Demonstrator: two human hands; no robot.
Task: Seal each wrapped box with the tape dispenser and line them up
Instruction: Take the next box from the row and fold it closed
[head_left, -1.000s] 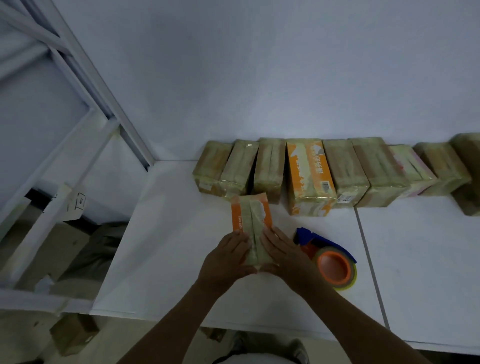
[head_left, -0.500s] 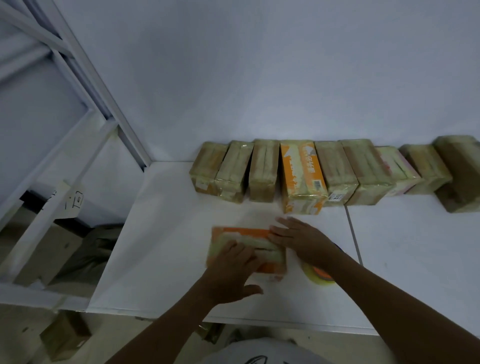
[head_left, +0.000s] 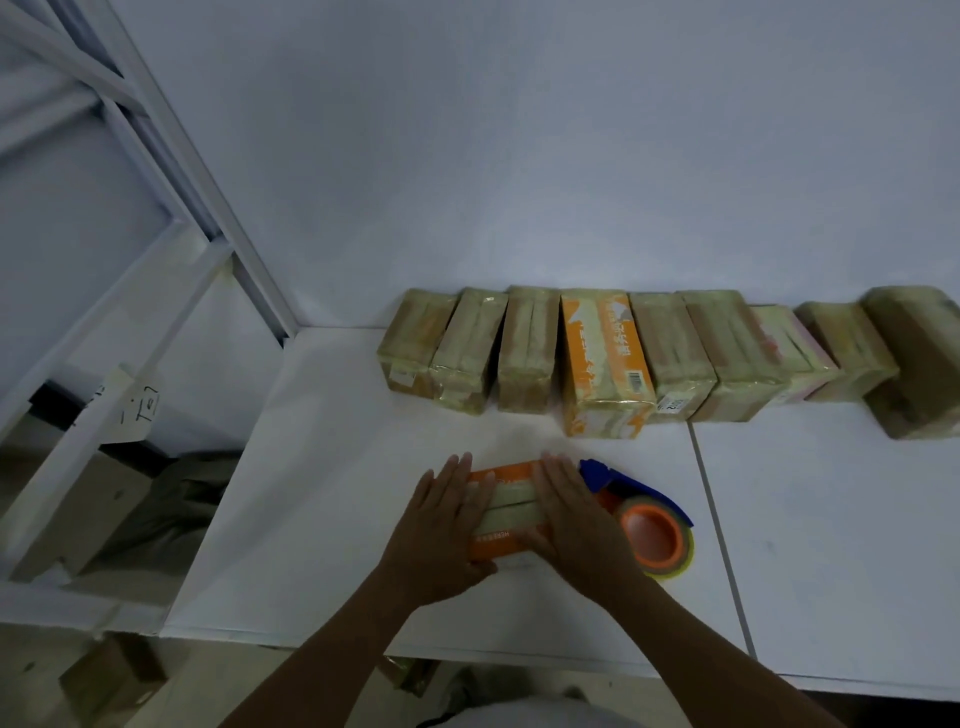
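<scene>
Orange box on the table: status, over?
Left hand and right hand flat on the orange box. Tape dispenser lies unheld beside the right hand. Row of wrapped boxes behind, apart.

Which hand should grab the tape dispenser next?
Right. The right hand lies flat on the orange box, at the end next to the tape dispenser; the left hand rests on the opposite end and would have to cross over.

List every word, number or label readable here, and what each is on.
Nothing can be read with certainty.
upright orange box in the row: white characters and a barcode, too blurred to read.
white sticker on the wrapped box to its right: digits, too small to read.
flat orange box: a line of small white print, blurred.
paper tag at far left: handwriting, unreadable.
</scene>
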